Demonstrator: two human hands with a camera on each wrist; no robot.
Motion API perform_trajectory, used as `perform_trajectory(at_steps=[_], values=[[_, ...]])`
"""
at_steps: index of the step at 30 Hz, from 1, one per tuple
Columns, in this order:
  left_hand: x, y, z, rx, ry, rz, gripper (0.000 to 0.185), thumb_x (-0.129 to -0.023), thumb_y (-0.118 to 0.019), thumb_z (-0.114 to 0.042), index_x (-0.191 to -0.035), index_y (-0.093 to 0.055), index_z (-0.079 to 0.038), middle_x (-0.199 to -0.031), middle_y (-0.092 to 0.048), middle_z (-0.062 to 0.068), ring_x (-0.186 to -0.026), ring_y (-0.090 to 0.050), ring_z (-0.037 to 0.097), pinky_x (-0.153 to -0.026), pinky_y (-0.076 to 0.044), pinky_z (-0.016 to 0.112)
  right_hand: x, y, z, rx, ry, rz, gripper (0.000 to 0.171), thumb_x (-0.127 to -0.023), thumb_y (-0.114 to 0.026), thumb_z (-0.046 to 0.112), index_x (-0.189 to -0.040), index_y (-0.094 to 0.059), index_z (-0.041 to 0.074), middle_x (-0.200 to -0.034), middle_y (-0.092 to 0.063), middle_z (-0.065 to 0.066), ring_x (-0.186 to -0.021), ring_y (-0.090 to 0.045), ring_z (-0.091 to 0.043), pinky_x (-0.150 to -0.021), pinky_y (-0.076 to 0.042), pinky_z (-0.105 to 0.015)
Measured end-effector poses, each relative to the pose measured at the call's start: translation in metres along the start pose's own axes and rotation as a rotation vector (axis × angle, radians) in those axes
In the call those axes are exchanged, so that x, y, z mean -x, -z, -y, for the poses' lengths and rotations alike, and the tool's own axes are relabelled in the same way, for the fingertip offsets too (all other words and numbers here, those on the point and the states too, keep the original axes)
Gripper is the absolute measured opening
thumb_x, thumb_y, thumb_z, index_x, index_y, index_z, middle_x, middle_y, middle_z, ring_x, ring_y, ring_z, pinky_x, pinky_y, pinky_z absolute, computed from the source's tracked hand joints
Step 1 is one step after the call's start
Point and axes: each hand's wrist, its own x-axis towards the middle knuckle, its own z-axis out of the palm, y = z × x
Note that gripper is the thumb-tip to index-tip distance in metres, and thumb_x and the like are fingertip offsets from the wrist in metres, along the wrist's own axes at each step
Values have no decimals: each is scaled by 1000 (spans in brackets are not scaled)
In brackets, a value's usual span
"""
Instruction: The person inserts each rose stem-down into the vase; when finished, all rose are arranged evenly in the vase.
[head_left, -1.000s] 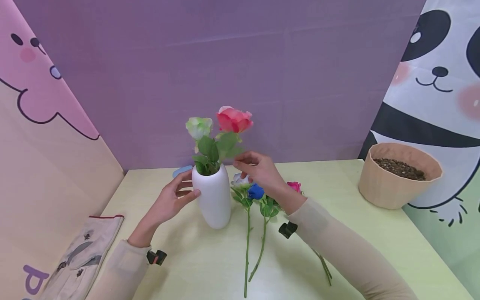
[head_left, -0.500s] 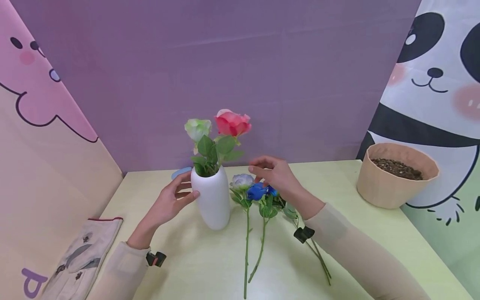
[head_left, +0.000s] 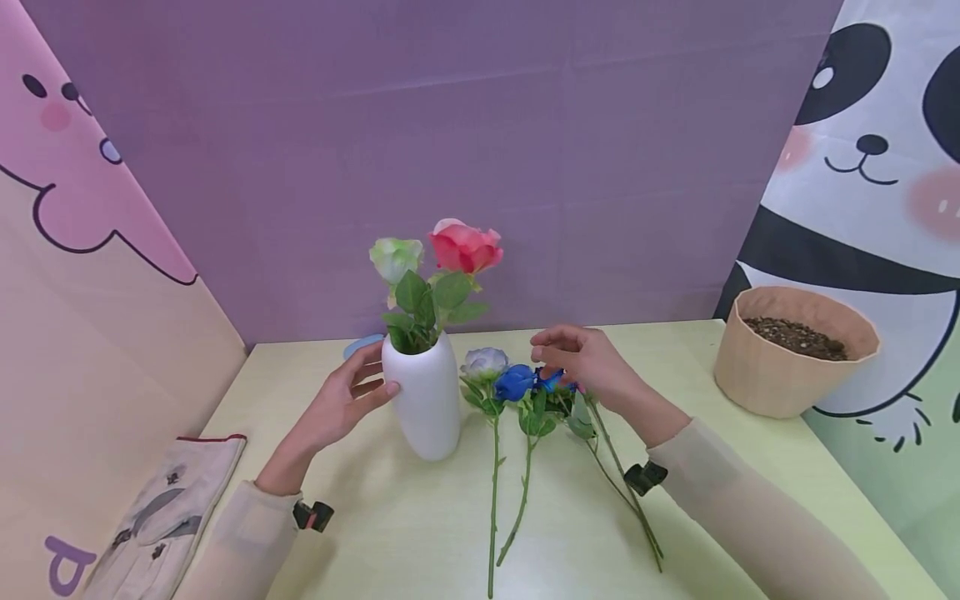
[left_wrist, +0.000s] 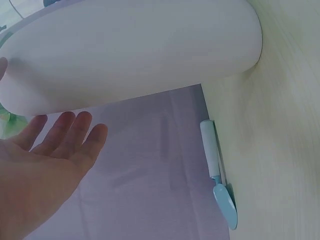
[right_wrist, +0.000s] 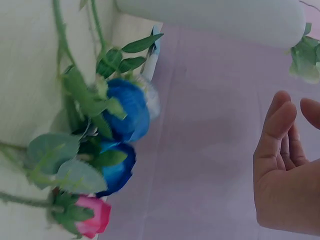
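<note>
A white vase (head_left: pixel 423 400) stands upright on the table, holding a red rose (head_left: pixel 465 247) and a pale green-white one (head_left: pixel 396 260). My left hand (head_left: pixel 341 402) holds its left side near the top, thumb in front and fingers toward the back. Past the flower heads on the table, my right hand (head_left: pixel 588 362) hovers with loosely bent fingers and nothing in them. Below and beside it lie a pale lilac flower (head_left: pixel 484 364), a blue rose (head_left: pixel 514 382), a second blue rose (right_wrist: pixel 117 167) and a pink rose (right_wrist: pixel 93 216), their stems pointing toward me.
A tan pot of soil (head_left: pixel 787 358) stands at the right. Behind the vase lies a small blue trowel (left_wrist: pixel 225 205) with a pale handle. Folded cloth with a red edge (head_left: pixel 168 500) lies at the left. A purple backdrop (head_left: pixel 525 167) rises behind the table.
My right hand has moved away from the flowers in the vase, rightward and slightly down, over the flowers on the table. The left hand keeps its place on the vase.
</note>
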Motion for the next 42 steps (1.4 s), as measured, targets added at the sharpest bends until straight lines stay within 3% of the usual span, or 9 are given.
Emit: perform_trajectory(at_steps=[6,11,22,27,32,37,42], values=[[-1,1,4,78,-19,53,71,-96,-68,-24,-156,-30,-17,-158,-38,8,-145,-40,36,-119,-31,60,5,11,-13,-6,-19,25,39,-96,-66,36,-126,-62,10,-108,-70,-3,-87,-69,-18,-65,-56,-28],[-2,2,5,124,-29,86,72,-96,-67,-23,-156,-28,-18,-158,-38,8,-147,-37,36,-120,-29,59,11,22,-25,23,-26,63,42,-96,-66,36,-127,-62,8,-113,-70,-7,-90,-70,-19,-74,-58,-34],[-8,1,7,182,-61,139,71,-97,-63,-17,-157,-26,-18,-157,-39,9,-148,-34,33,-118,-36,54,20,44,-59,36,-66,145,44,-98,-64,33,-130,-59,3,-108,-72,-2,-99,-68,-32,-80,-59,-43],[-10,0,10,183,-74,153,70,-98,-61,-15,-157,-25,-18,-155,-40,11,-146,-36,36,-113,-44,46,22,52,-76,35,-102,151,47,-99,-62,30,-132,-56,-3,-115,-70,-14,-101,-68,-34,-83,-59,-44],[-10,0,10,190,-64,151,69,-98,-61,-15,-157,-25,-19,-153,-41,11,-145,-37,36,-111,-46,45,23,58,-92,38,-129,159,44,-101,-59,28,-133,-55,-3,-125,-63,-25,-103,-68,-31,-86,-59,-46],[-10,-2,9,174,-51,120,71,-96,-64,-16,-156,-26,-17,-154,-41,10,-146,-36,36,-118,-35,57,23,63,-106,30,-147,176,46,-102,-57,26,-137,-52,-5,-126,-62,-24,-105,-68,-32,-87,-59,-45],[-12,-5,8,122,-14,58,76,-91,-72,-19,-153,-29,-16,-151,-41,8,-144,-37,36,-121,-28,59,23,68,-117,30,-166,179,46,-102,-57,27,-136,-52,-5,-123,-63,-23,-105,-69,-32,-86,-59,-44]])
